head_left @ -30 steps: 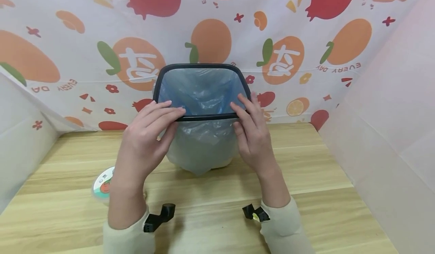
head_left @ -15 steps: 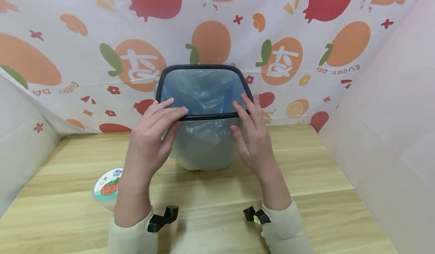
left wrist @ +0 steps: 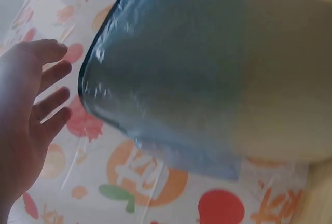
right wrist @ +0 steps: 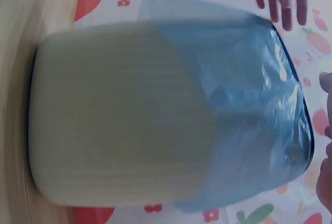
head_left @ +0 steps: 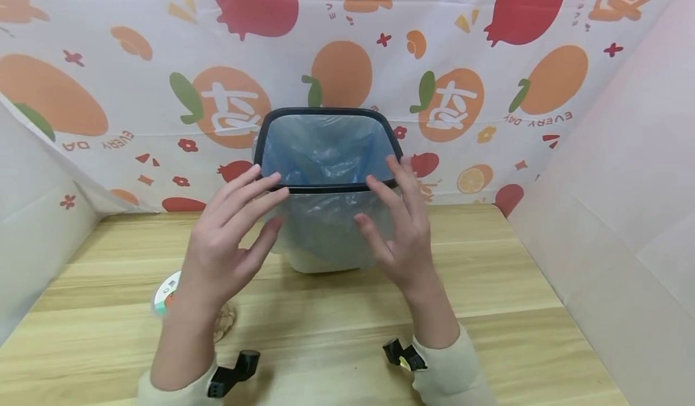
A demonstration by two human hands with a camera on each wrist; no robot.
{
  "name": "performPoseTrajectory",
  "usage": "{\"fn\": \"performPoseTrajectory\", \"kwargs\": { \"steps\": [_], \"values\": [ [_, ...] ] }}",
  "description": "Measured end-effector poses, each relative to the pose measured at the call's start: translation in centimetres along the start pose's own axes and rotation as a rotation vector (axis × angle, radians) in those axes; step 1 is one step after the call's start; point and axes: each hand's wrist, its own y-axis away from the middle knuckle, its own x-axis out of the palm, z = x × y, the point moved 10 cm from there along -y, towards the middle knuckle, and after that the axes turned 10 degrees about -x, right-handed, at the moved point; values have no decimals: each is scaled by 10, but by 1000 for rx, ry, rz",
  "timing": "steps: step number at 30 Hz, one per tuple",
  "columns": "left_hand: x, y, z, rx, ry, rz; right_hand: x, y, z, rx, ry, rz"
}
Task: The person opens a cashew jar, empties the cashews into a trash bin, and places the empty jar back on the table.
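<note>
A pale trash bin (head_left: 320, 264) stands upright at the back middle of the table. A translucent blue trash bag (head_left: 326, 219) lines it and hangs down over the outside, under a black rim ring (head_left: 328, 189). Near the rim's front left corner is my left hand (head_left: 225, 240), fingers spread and holding nothing; in the left wrist view that hand (left wrist: 26, 105) is apart from the rim. My right hand (head_left: 404, 234), fingers extended, is by the front right corner. In the right wrist view, only part of the right hand (right wrist: 325, 172) shows, with a small gap to the rim.
A round tub (head_left: 165, 291) with a tomato picture on its lid is partly hidden by the left forearm. Beside it a tan, lumpy thing (head_left: 225, 321) shows. A fruit-print cloth (head_left: 347, 74) hangs close behind the bin, above the wooden table (head_left: 488, 309).
My left hand has come off the rim, moving left and toward me, fingers spreading. My right hand has shifted slightly, its thumb farther out. The bag's front edge now lies higher, baring the bin's lower part.
</note>
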Motion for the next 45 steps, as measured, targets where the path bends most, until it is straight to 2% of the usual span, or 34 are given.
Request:
{"fn": "performPoseTrajectory", "kwargs": {
  "steps": [4, 7, 11, 15, 19, 23, 25, 27, 30, 33, 36, 41, 45],
  "values": [
    [-9, 11, 4, 11, 4, 34, -2, -13, 27, -75, -90, -86],
    [-15, 20, 8, 12, -11, 73, 4, -16, 41, -105, -148, -107],
    [-24, 30, 21, -5, -38, 114, 27, -6, 48, -114, -231, -60],
    [-29, 42, 48, -100, -102, 201, 62, 19, 49, -82, -315, 50],
    [-29, 57, 79, -251, -210, 334, 101, 46, 55, 14, -429, 211],
    [-29, 71, 103, -403, -283, 455, 143, 76, 57, 203, -544, 438],
    [-28, 77, 110, -464, -289, 520, 164, 94, 58, 324, -601, 568],
    [-25, 82, 114, -498, -273, 591, 182, 110, 59, 436, -652, 676],
    [-21, 90, 117, -548, -248, 699, 205, 129, 63, 549, -705, 789],
    [-20, 98, 120, -587, -243, 774, 221, 143, 67, 626, -725, 861],
    [-22, 101, 120, -599, -255, 795, 233, 150, 72, 679, -743, 902],
    [-26, 103, 119, -595, -264, 802, 244, 152, 78, 699, -759, 927],
    [-27, 106, 119, -605, -255, 838, 254, 152, 82, 707, -749, 933]
  ]
}}
